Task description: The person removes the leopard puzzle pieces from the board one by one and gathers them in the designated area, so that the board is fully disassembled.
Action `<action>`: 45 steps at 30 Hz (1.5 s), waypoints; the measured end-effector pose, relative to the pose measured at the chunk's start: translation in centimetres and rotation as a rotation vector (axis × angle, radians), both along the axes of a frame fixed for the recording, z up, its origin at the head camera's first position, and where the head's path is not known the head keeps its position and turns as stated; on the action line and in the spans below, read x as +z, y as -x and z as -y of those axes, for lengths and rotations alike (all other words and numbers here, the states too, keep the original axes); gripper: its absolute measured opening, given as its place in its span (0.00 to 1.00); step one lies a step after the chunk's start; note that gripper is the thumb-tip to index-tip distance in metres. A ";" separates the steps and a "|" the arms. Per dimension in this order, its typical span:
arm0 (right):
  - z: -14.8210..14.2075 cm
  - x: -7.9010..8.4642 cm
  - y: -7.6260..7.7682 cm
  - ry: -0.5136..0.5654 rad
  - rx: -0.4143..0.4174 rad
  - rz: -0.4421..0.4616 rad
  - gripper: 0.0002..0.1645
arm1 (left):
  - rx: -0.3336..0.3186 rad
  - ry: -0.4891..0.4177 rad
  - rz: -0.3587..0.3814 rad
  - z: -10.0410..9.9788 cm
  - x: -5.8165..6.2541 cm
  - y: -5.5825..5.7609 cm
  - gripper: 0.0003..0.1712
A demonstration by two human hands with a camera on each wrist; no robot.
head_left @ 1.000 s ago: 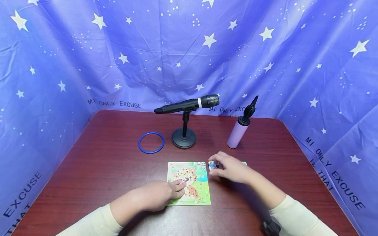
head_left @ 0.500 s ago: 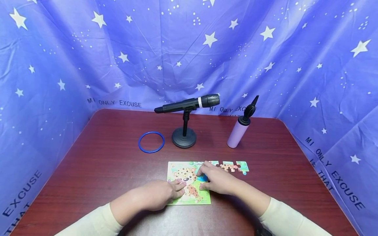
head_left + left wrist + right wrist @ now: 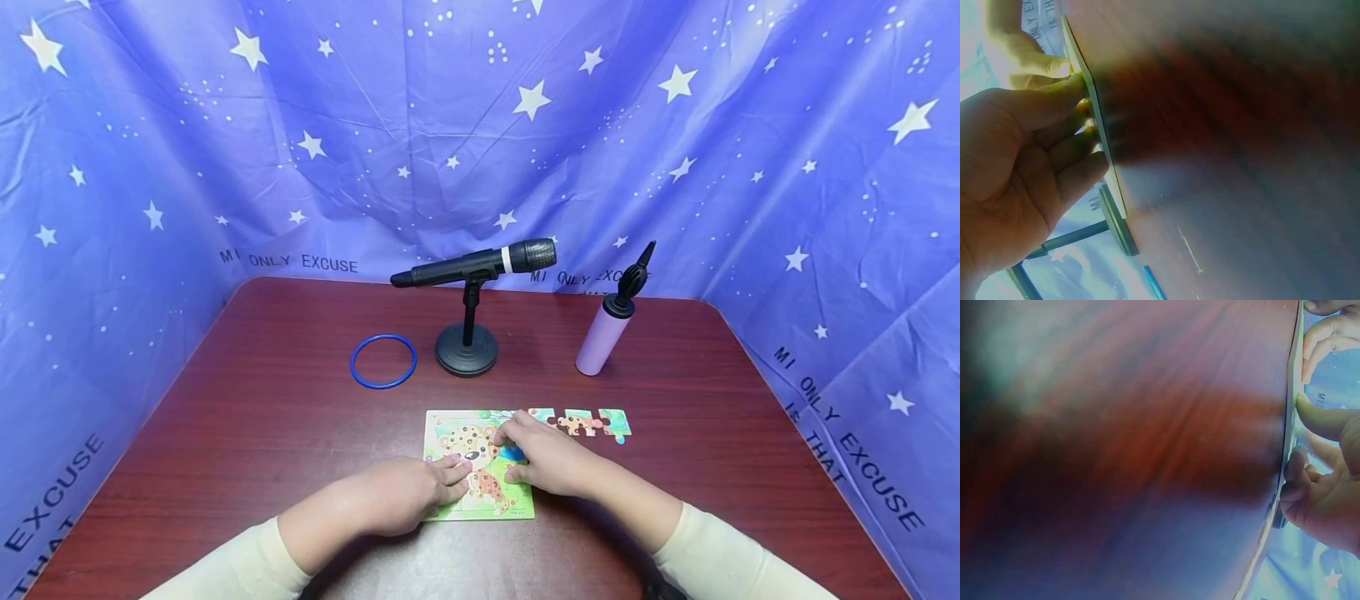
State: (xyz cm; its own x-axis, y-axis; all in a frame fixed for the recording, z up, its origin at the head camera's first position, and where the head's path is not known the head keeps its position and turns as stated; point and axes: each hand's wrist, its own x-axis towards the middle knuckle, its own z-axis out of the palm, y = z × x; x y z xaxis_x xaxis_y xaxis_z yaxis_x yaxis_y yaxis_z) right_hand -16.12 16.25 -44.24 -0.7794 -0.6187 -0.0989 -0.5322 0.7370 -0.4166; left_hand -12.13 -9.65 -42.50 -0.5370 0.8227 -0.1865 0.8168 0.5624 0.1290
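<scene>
Starry curtains (image 3: 420, 125) hang behind a red-brown table (image 3: 262, 375). At lower centre, a leopard puzzle (image 3: 489, 487) lies under the outstretched left hand (image 3: 401, 496) and the right hand (image 3: 555, 457), whose grip I cannot tell; loose pieces (image 3: 576, 423) lie right, a microphone (image 3: 450, 270) above.

- A thin square puzzle board (image 3: 523, 507), printed with a spotted cub (image 3: 487, 487), is lying flat on the table (image 3: 285, 433).
- The left hand (image 3: 408, 496) is resting fingers on its left part.
- The right hand (image 3: 551, 458) is touching its right side, perhaps covering a piece; I'm not seeing clearly.
- Colourful loose pieces (image 3: 580, 423) are lying in a row beside its far right corner.
</scene>
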 end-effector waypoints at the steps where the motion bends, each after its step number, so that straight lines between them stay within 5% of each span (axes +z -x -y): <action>1: 0.0 0.0 0.0 0.014 -0.001 0.005 0.22 | 0.000 0.000 0.001 0.0 0.0 0.0 0.29; 12: -0.2 0.3 0.2 0.045 0.007 0.056 0.20 | -0.006 0.008 -0.017 0.0 -0.1 0.0 0.30; 18: -0.7 0.5 0.9 0.190 0.002 0.111 0.08 | -0.009 0.010 -0.026 0.0 -0.2 -0.1 0.32; 25: -2.8 1.3 1.6 0.291 -0.010 0.147 0.09 | -0.028 -0.004 -0.054 0.1 -0.5 0.1 0.34; 36: -8.7 2.5 2.0 0.169 -0.059 0.084 0.09 | -0.027 0.001 -0.038 0.1 -0.4 0.2 0.32; 45: -12.6 1.5 0.8 0.068 -0.082 0.027 0.10 | -0.026 -0.005 -0.036 0.1 -0.4 0.1 0.30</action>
State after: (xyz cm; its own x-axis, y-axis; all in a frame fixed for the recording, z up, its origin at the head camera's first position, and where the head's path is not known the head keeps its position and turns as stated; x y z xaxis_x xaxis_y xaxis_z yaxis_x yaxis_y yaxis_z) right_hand -16.94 28.83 -42.72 -0.8253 -0.5590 -0.0804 -0.4592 0.7471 -0.4806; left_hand -12.26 -9.71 -42.89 -0.5216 0.8374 -0.1635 0.8352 0.5403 0.1024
